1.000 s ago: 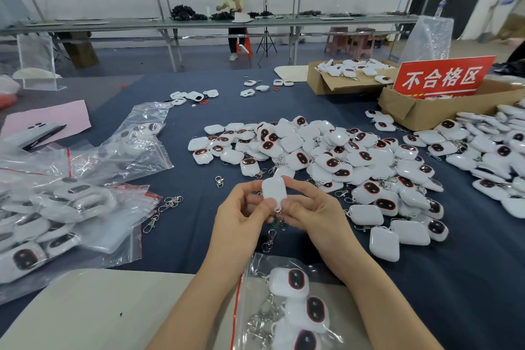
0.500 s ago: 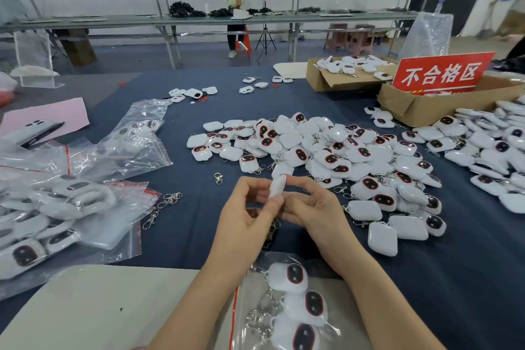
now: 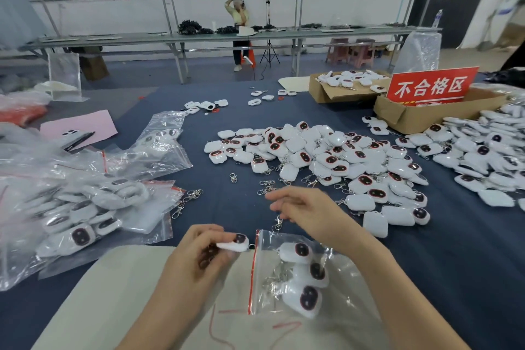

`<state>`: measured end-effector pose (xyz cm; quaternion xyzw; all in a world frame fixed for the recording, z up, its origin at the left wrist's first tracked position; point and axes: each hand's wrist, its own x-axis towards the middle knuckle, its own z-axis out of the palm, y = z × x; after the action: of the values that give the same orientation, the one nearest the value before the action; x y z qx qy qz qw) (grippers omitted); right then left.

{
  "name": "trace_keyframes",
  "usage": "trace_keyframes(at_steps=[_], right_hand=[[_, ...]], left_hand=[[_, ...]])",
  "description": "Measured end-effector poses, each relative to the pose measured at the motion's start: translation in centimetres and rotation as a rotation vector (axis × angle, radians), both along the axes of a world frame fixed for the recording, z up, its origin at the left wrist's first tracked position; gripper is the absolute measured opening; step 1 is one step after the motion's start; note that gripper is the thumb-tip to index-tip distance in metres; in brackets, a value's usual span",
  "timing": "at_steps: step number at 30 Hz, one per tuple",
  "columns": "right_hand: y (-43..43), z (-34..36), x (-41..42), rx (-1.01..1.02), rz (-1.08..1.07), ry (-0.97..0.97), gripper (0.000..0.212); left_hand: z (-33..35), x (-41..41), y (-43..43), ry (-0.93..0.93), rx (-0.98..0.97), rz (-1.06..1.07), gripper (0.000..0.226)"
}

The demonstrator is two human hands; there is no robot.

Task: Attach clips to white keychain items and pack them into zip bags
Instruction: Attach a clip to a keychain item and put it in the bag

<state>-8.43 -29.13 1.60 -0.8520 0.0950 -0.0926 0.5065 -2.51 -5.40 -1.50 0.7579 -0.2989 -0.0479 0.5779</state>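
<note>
My left hand [image 3: 200, 253] grips a white keychain item [image 3: 233, 244] with a dark red-rimmed face, right at the red-striped mouth of a clear zip bag [image 3: 265, 273]. Three such items lie inside that bag. My right hand [image 3: 305, 212] hovers above the bag with loosely curled fingers and holds nothing. A metal clip [image 3: 277, 224] lies on the cloth just under its fingers. A big heap of white keychain items [image 3: 326, 159] covers the blue table ahead. Loose clips [image 3: 265, 186] are scattered in front of the heap.
Filled zip bags [image 3: 85, 207] pile up at the left, with more clips [image 3: 187, 202] beside them. Two cardboard boxes [image 3: 420, 113] and a red sign [image 3: 431, 86] stand at the back right. Another heap of items [image 3: 488, 156] lies far right. A beige board [image 3: 113, 293] lies nearest me.
My hands have parted. The left hand has carried the keychain item down to the zip bag's mouth, and the right hand has let go and moved up and to the right.
</note>
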Motion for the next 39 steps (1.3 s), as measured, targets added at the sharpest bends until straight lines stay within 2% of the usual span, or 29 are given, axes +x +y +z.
trace_keyframes(at_steps=[4, 9, 12, 16, 18, 21, 28, 31, 33, 36, 39], right_hand=[[2.0, -0.7, -1.0, -0.209, 0.144, 0.127, 0.035], [2.8, -1.1, -1.4, -0.29, 0.181, 0.088, 0.034], [3.0, -1.1, -1.4, -0.284, 0.171, 0.074, 0.029], [3.2, -0.7, -1.4, -0.177, 0.102, 0.076, 0.035], [3.2, -0.5, -1.4, -0.15, 0.09, 0.085, 0.033], [3.3, -0.3, -1.5, -0.134, 0.072, 0.069, 0.031], [3.3, -0.6, -1.4, -0.216, 0.085, 0.057, 0.036], [3.4, -0.4, -1.5, -0.241, 0.118, 0.037, 0.042], [3.4, -0.5, -1.7, -0.232, 0.124, 0.021, 0.046], [3.2, -0.7, -1.8, -0.204, 0.112, 0.004, 0.036], [2.7, -0.7, -2.0, -0.126, 0.095, -0.029, 0.034]], left_hand=[[-0.1, -1.0, 0.9, -0.184, 0.161, -0.081, 0.033], [-0.4, -2.3, 0.3, -0.014, 0.036, -0.158, 0.034], [-0.6, -2.7, -0.2, 0.028, 0.084, -0.197, 0.036], [-0.2, -3.4, -0.8, 0.015, 0.159, -0.18, 0.042], [0.2, -3.6, -0.8, 0.037, 0.135, -0.204, 0.04], [0.7, -3.7, -0.3, 0.167, 0.066, -0.335, 0.037], [2.1, -4.0, 0.3, 0.237, 0.152, -0.468, 0.05], [2.3, -4.6, -0.1, 0.228, 0.194, -0.456, 0.06], [2.1, -5.0, -0.6, 0.299, 0.184, -0.428, 0.064], [2.3, -4.6, -1.6, 0.348, 0.108, -0.379, 0.043], [2.3, -2.9, -1.8, 0.331, 0.015, -0.19, 0.045]])
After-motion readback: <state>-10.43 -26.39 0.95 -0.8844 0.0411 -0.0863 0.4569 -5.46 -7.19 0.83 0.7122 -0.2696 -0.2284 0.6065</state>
